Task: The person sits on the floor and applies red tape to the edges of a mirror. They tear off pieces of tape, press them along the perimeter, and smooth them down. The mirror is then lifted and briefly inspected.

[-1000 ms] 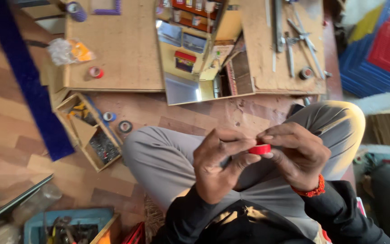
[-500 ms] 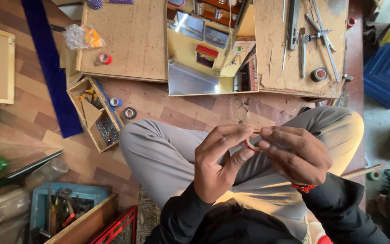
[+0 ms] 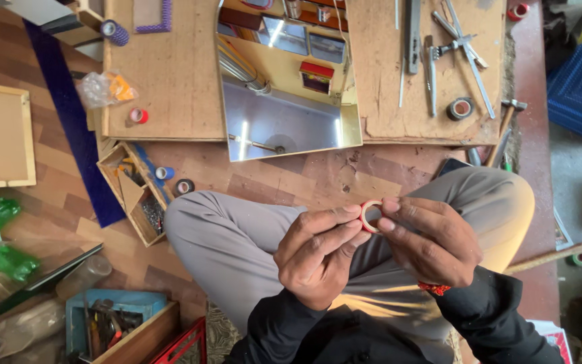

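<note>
Both hands grasp a small red tape roll (image 3: 371, 216) above the lap: left hand (image 3: 318, 253) pinches its left edge, right hand (image 3: 426, 239) its right. A mirror (image 3: 287, 101) lies far on the wooden counter (image 3: 170, 81).

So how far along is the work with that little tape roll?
Early, by the look of it. Both hands, left and right, pinch the small red tape roll at the fingertips, no strip visibly pulled. The mirror on the board shows no tape on its visible edges.
</note>
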### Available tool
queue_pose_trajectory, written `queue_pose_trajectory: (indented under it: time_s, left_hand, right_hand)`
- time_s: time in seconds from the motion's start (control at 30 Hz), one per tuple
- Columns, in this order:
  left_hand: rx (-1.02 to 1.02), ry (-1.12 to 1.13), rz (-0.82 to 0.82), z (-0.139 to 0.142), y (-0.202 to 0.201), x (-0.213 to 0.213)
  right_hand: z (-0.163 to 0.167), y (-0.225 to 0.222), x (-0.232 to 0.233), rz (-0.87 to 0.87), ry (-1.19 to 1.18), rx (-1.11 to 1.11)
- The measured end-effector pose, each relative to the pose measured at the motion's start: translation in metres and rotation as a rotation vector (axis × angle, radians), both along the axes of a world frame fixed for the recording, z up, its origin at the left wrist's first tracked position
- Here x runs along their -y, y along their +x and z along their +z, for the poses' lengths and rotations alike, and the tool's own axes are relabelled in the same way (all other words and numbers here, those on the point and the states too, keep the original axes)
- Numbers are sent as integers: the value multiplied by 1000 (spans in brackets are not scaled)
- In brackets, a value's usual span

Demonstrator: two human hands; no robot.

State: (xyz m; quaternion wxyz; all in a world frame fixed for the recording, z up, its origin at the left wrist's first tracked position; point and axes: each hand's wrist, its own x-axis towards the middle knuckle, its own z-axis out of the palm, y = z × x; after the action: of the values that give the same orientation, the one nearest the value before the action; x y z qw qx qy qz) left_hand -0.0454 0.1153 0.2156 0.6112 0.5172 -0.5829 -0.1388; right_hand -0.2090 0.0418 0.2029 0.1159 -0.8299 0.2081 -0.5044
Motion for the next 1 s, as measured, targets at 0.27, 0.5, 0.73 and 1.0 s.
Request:
queue_pose_trajectory:
  time_s: [0.27,0.5,0.73,1.0]
  left_hand:
    - [22,-48,-98,6,11,-3]
    - [-83,-28,-214,3,42,-25]
    - [-189,-66,-315,-1,44,-51]
    - [-702,207,-322,-9,49,-53]
  right_hand:
    - [5,-8,-7,-7,-51,-58]
    - [17,11,-33,14,-89,-145]
    - [25,41,-57,-93,-69,-144]
    - [9,57,-60,-103,-46,-85]
